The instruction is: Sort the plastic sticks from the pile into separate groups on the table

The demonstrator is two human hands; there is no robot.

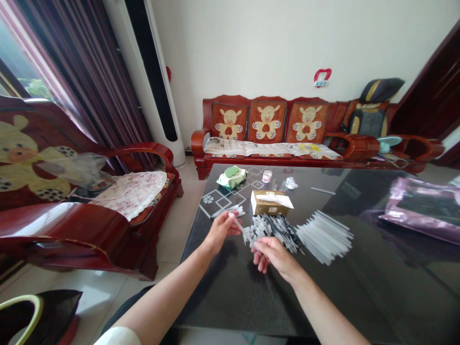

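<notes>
Between my two hands a slim whitish pen barrel (240,228) slants down to the right. My left hand (220,231) pinches its upper end with fingers closed. At the lower end are the thumb and fingers of my right hand (273,255), also closed on it. Just beyond my hands lie a heap of small white plastic pieces (259,225) and a pile of thin black sticks (285,232), like pen refills. To their right, pale translucent tubes (325,237) are spread in a row. Several white-tipped sticks (235,210) rest beyond my left hand.
On the dark glossy table (230,292) stand a tissue box (271,205), a green wipes pack (232,177), a small cup (267,176) and crumpled tissue (291,183). A single tube (323,190) lies farther back. A purple plastic bag (391,203) is at right. Wooden sofas (143,239) stand around.
</notes>
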